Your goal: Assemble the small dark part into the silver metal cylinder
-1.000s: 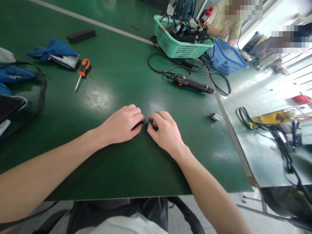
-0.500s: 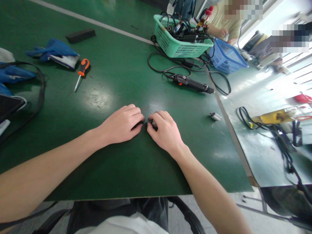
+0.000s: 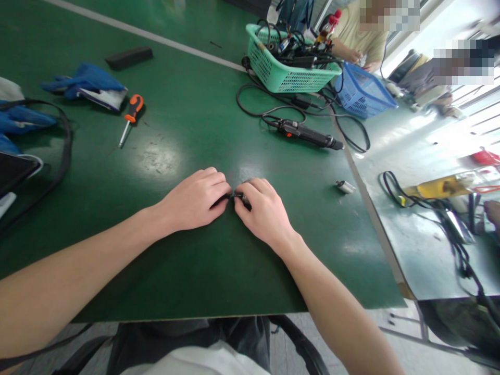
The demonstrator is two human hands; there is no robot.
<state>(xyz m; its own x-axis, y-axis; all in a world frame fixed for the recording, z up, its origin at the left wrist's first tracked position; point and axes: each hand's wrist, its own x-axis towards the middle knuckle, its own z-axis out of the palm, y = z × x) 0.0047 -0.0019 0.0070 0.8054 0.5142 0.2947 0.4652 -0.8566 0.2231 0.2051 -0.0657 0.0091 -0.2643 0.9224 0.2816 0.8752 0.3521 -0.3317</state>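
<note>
On the green table, my left hand (image 3: 197, 199) is closed around a small black piece (image 3: 222, 198), mostly covered by the fingers. My right hand (image 3: 267, 211) pinches a small dark metallic part (image 3: 245, 199) between thumb and fingers; its kind cannot be made out. The fingertips of both hands almost meet, and the two held pieces face each other end to end. Whether they touch is too small to tell. Off to the right lies a small silver cylinder (image 3: 346, 187) with a dark tip.
An orange-and-black screwdriver (image 3: 134, 110), blue gloves (image 3: 88, 82) and a dark block (image 3: 128, 57) lie at the left. Beyond my hands are a corded electric screwdriver (image 3: 308, 134), a green basket (image 3: 297, 78) of tools and a blue basket (image 3: 367, 94). People sit farther off.
My right hand has shifted slightly left, bringing its part up to the black piece. My left hand has stayed in place. Another person's hand has come in at the right edge.
</note>
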